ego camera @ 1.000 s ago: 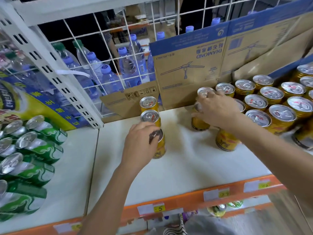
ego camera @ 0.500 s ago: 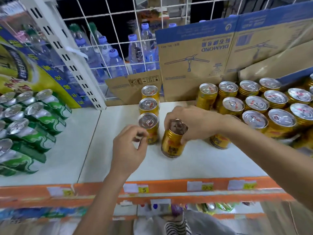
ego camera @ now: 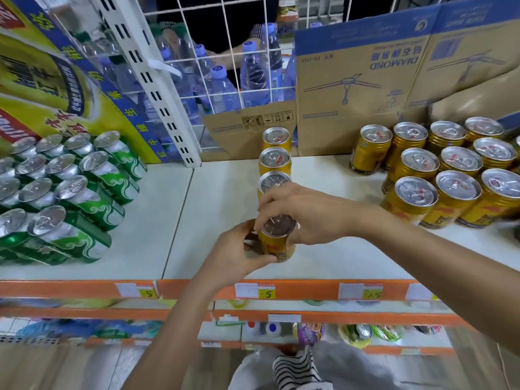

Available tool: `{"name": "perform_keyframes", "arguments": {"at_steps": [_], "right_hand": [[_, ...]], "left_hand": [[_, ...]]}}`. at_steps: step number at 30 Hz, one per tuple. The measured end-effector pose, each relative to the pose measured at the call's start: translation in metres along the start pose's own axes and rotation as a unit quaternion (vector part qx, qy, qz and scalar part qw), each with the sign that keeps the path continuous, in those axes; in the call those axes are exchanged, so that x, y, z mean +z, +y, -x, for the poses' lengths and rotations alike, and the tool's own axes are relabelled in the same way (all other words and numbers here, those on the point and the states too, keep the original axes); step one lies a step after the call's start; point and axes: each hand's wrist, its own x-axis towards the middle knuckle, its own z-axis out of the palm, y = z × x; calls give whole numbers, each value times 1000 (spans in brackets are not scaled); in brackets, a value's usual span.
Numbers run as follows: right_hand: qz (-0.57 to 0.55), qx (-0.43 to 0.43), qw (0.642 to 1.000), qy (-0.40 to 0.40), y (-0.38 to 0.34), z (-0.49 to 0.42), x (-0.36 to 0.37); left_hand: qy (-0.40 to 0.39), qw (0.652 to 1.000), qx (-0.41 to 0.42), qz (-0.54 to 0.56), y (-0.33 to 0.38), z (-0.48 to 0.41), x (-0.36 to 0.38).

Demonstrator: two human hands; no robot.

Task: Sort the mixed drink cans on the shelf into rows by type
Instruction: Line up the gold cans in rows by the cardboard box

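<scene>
Both hands grasp one gold can. The right hand reaches in from three o'clock, its fingers curled over the can's rim and upper wall. The left hand comes up from six o'clock and pinches the can's lower side between thumb and fingers. The can is upright, close to the front edge of the white shelf; whether its base touches the shelf cannot be told.

At twelve o'clock of it, three gold cans stand in single file running toward the back, the nearest partly hidden by the right hand's fingers. At two o'clock, well apart, a block of gold cans stands packed in rows. At nine o'clock, on the neighbouring panel, green cans stand in rows.

A cardboard box stands at the back at one o'clock, just beside the file's far end. Water bottles show behind a wire grid at twelve o'clock. Price labels sit on the orange strip along the shelf front, at six o'clock.
</scene>
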Motion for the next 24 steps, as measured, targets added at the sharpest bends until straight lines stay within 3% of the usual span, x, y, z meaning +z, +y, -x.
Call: {"name": "perform_keyframes", "arguments": {"at_steps": [13, 24], "right_hand": [[111, 93, 989, 33, -16, -2, 3], [87, 148, 985, -11, -17, 1, -1]], "left_hand": [[-30, 999, 41, -3, -10, -13, -6], [-45, 999, 8, 11, -8, -13, -9]]}}
